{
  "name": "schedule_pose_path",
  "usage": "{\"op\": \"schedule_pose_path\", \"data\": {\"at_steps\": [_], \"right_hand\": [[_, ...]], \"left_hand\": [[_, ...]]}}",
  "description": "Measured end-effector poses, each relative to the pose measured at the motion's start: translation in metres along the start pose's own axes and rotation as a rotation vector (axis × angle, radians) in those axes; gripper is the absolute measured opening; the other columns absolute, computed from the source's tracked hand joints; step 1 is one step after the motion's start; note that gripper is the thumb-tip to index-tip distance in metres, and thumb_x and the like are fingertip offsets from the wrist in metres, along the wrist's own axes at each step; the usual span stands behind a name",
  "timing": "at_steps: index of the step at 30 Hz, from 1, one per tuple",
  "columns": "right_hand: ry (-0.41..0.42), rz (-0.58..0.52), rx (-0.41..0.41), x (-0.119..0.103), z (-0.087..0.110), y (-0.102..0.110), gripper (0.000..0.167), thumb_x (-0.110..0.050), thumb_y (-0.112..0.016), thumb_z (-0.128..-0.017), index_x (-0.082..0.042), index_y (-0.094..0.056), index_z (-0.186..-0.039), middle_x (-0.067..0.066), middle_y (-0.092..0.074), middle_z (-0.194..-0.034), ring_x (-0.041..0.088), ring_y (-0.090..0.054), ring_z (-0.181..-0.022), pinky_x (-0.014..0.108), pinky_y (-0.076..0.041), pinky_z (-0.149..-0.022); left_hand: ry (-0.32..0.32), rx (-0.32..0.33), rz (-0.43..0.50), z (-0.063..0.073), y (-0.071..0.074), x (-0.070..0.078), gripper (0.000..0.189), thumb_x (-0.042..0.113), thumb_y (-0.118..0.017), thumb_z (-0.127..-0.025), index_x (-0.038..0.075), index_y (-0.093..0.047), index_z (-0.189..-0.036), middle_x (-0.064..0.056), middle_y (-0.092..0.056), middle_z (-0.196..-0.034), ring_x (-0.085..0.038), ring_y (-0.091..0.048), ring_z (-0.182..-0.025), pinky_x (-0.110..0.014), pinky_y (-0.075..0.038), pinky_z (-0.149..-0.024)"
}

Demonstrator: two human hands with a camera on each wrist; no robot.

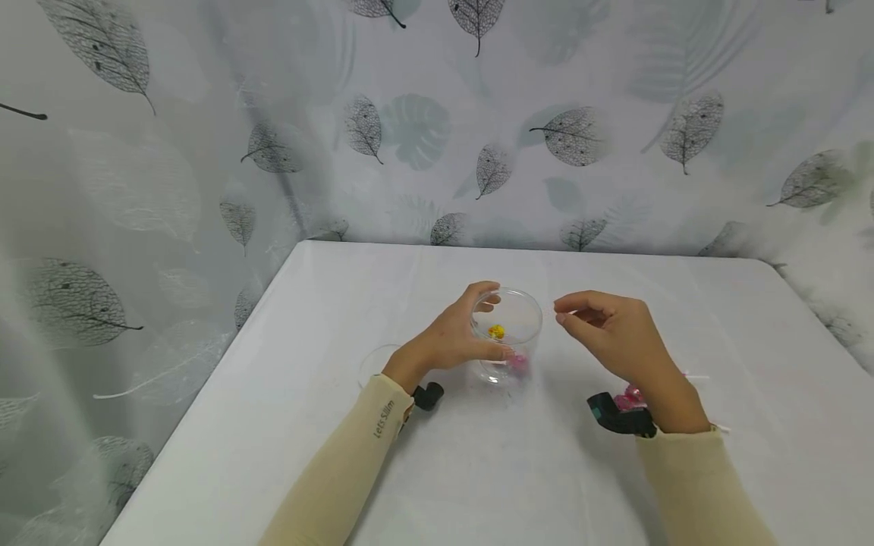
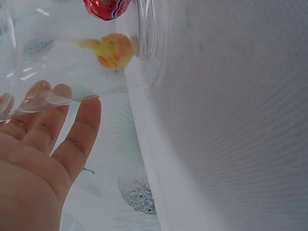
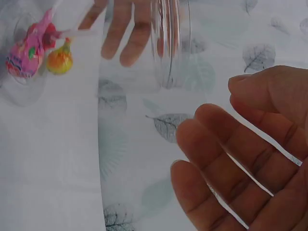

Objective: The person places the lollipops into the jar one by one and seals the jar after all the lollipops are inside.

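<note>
My left hand (image 1: pixel 457 334) grips a clear plastic jar (image 1: pixel 529 318) from its left side, thumb in front and fingers behind. Through the wall a yellow lollipop (image 1: pixel 496 331) and a pink lollipop (image 1: pixel 519 362) show inside. The left wrist view also shows a red-wrapped candy (image 2: pixel 107 6) in the jar, beside the yellow-orange lollipop (image 2: pixel 115 50). Just right of the jar's open rim (image 3: pixel 169 43), my right hand (image 1: pixel 614 334) hovers with loosely bent fingers. Nothing shows between its thumb and fingers, and it is apart from the jar.
More pink-wrapped lollipops (image 1: pixel 630 398) lie on the white table (image 1: pixel 478 470), partly hidden behind the right wrist; white sticks poke out to the right. A clear round lid (image 1: pixel 372 362) lies left of the jar, partly behind the left forearm. A leaf-print curtain (image 1: pixel 423 91) hangs behind the table.
</note>
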State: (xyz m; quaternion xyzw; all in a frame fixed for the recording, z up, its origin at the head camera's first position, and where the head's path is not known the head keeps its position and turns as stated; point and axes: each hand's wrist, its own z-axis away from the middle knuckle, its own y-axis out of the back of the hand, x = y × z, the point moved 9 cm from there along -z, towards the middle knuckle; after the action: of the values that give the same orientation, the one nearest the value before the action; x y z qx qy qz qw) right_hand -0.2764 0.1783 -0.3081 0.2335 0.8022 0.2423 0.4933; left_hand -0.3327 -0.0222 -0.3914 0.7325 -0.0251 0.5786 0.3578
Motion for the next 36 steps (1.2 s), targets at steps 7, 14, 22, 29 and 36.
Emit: {"op": "schedule_pose_path", "data": {"at_steps": [7,14,22,29,36], "right_hand": [[-0.153,0.143,-0.061,0.035,-0.001,0.022,0.021,-0.023,-0.072,-0.100,-0.009,-0.077,-0.114,0.012,-0.078,-0.105,0.023,-0.070,-0.091,0.028,-0.054,-0.067],[-0.246,0.288,-0.198,0.071,0.001,0.029,0.027,-0.023,-0.068,-0.100,-0.001,-0.074,-0.116,0.020,-0.074,-0.107,0.036,-0.068,-0.096,0.035,-0.051,-0.068],[-0.422,0.334,-0.475,0.105,0.014,0.020,0.024,-0.022,-0.070,-0.095,-0.002,-0.076,-0.105,0.012,-0.073,-0.095,0.026,-0.064,-0.083,0.041,-0.055,-0.071],[-0.497,0.328,-0.576,0.123,0.026,0.014,0.021,-0.021,-0.076,-0.088,-0.005,-0.076,-0.101,0.006,-0.069,-0.084,0.025,-0.059,-0.081,0.036,-0.049,-0.068],[-0.500,0.342,-0.566,0.129,0.031,0.009,0.025,-0.014,-0.077,-0.080,-0.004,-0.073,-0.103,0.012,-0.066,-0.092,0.027,-0.057,-0.082,0.036,-0.047,-0.065]], "left_hand": [[-0.006,0.004,-0.011,0.002,0.006,0.000,0.102,0.041,-0.091,-0.080,0.034,-0.027,-0.159,0.012,-0.045,-0.154,-0.012,-0.044,-0.145,-0.053,-0.043,-0.111],[-0.008,0.016,-0.013,0.003,0.009,-0.002,0.101,0.041,-0.091,-0.080,0.035,-0.028,-0.158,0.011,-0.046,-0.154,-0.012,-0.044,-0.144,-0.050,-0.044,-0.110],[-0.023,0.021,-0.032,0.002,0.009,-0.001,0.101,0.040,-0.092,-0.080,0.032,-0.029,-0.158,0.009,-0.047,-0.153,-0.012,-0.045,-0.142,-0.049,-0.045,-0.108],[-0.029,0.015,-0.027,0.000,0.005,0.000,0.100,0.039,-0.092,-0.080,0.032,-0.029,-0.158,0.009,-0.047,-0.152,-0.013,-0.045,-0.142,-0.049,-0.044,-0.109],[-0.006,0.003,-0.015,-0.002,0.000,-0.001,0.102,0.043,-0.092,-0.079,0.035,-0.028,-0.158,0.012,-0.046,-0.153,-0.010,-0.044,-0.143,-0.050,-0.044,-0.110]]}}
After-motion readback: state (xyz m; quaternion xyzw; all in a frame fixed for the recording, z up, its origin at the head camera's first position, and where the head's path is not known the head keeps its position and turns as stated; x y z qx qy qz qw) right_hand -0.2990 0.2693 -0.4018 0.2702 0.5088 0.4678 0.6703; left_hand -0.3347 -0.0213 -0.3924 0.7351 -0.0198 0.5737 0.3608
